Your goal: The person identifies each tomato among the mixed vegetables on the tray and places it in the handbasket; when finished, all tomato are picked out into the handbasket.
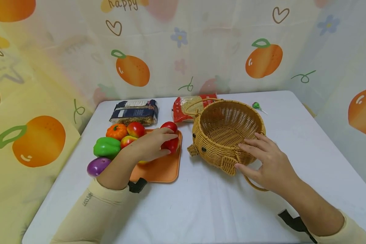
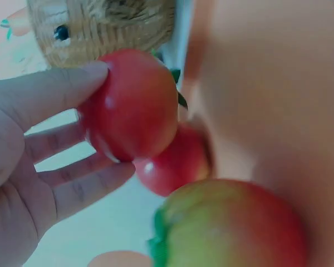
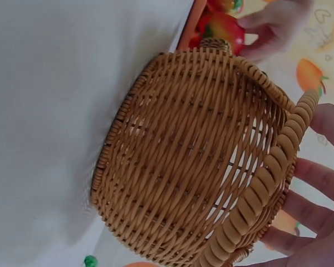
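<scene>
My left hand grips a red tomato between thumb and fingers, over the right part of the orange tray. Right beside it in the left wrist view are another red fruit and a red-and-yellow fruit with a green top. A wicker basket with an animal face, its opening tilted, stands right of the tray. With my right hand I hold its near right rim, fingers over the edge and thumb outside by an ear. No contents show inside the basket.
Left of the tray lie a green bell pepper, a purple vegetable and a small orange pumpkin. Behind are a dark package and a red bag. A green lollipop lies at the back right.
</scene>
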Tool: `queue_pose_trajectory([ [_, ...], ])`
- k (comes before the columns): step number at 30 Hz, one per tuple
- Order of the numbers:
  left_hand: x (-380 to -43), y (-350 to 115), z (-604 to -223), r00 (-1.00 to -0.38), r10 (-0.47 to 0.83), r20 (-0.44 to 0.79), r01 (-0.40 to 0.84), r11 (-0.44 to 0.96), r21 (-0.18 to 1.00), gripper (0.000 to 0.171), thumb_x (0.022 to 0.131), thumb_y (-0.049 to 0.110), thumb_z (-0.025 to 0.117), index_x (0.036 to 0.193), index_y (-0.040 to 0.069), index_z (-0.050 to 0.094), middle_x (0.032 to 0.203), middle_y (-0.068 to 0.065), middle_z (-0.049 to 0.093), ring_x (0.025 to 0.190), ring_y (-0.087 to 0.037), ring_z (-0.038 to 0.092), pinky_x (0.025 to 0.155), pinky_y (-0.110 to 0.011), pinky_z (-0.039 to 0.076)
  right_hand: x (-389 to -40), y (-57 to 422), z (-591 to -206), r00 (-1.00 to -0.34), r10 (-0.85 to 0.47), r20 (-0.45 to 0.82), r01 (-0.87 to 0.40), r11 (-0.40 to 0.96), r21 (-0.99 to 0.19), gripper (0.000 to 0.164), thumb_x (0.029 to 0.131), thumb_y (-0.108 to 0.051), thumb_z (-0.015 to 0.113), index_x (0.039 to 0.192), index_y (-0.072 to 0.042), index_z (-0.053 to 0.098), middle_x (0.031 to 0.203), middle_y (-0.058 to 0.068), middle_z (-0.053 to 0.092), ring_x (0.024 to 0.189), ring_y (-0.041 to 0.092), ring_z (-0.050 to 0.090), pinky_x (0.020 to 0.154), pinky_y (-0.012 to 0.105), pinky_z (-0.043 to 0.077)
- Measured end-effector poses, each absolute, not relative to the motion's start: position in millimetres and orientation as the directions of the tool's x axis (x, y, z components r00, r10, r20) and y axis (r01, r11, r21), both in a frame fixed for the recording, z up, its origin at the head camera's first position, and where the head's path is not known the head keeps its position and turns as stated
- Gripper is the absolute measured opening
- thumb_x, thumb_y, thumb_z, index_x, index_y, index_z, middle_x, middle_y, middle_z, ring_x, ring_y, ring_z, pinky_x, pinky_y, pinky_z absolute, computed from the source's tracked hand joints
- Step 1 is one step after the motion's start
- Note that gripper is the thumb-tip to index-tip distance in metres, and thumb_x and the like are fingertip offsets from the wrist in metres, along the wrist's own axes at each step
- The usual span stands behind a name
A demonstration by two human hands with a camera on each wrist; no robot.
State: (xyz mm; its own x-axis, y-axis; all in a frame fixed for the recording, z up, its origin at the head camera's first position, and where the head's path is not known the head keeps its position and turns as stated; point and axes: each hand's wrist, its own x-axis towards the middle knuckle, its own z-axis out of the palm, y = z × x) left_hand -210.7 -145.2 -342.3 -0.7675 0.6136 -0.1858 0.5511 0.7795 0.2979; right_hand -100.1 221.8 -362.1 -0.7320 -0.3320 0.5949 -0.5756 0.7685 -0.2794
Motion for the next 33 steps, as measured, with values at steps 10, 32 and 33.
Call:
queue_pose_trajectory([
  [10, -215.0, -152.1, -314.9, -0.785, 0.617, -0.044, 0.558, 0.738, 0.38, 0.063, 0.095, 0.025, 0.074, 0.153, 0.018, 0.05, 0.153, -0.009, 0.045, 0.136, -0.029, 0.046, 0.099, -0.045, 0.057, -101.3, 223.0, -365.8, -0.684, -0.351, 0.64, -0.612, 0.753, -0.242, 0.076, 0.095, -0.072, 0.045, 0.114, -0.006, 0.078, 0.116, 0.016, 0.073, 0.125, 0.048, 0.057, 0.088, 0.068, 0.053],
  [32, -228.7, -80.8, -289.0, -0.687, 0.666, 0.292, 0.715, 0.545, 0.438, 0.063, 0.096, 0.024, 0.073, 0.153, 0.014, 0.049, 0.156, -0.008, 0.043, 0.141, -0.027, 0.044, 0.105, -0.041, 0.053, -100.0, 219.9, -368.6, -0.646, -0.359, 0.673, -0.637, 0.74, -0.217, 0.07, 0.098, -0.067, 0.047, 0.113, -0.005, 0.077, 0.115, 0.016, 0.072, 0.125, 0.049, 0.058, 0.091, 0.072, 0.049],
  [33, -229.6, -77.3, -289.2, -0.682, 0.672, 0.289, 0.719, 0.541, 0.437, 0.063, 0.096, 0.024, 0.073, 0.154, 0.014, 0.048, 0.156, -0.009, 0.042, 0.142, -0.027, 0.043, 0.105, -0.041, 0.053, -100.1, 220.0, -368.1, -0.649, -0.358, 0.671, -0.635, 0.741, -0.219, 0.07, 0.098, -0.067, 0.047, 0.113, -0.006, 0.077, 0.115, 0.016, 0.072, 0.126, 0.049, 0.058, 0.091, 0.073, 0.049],
])
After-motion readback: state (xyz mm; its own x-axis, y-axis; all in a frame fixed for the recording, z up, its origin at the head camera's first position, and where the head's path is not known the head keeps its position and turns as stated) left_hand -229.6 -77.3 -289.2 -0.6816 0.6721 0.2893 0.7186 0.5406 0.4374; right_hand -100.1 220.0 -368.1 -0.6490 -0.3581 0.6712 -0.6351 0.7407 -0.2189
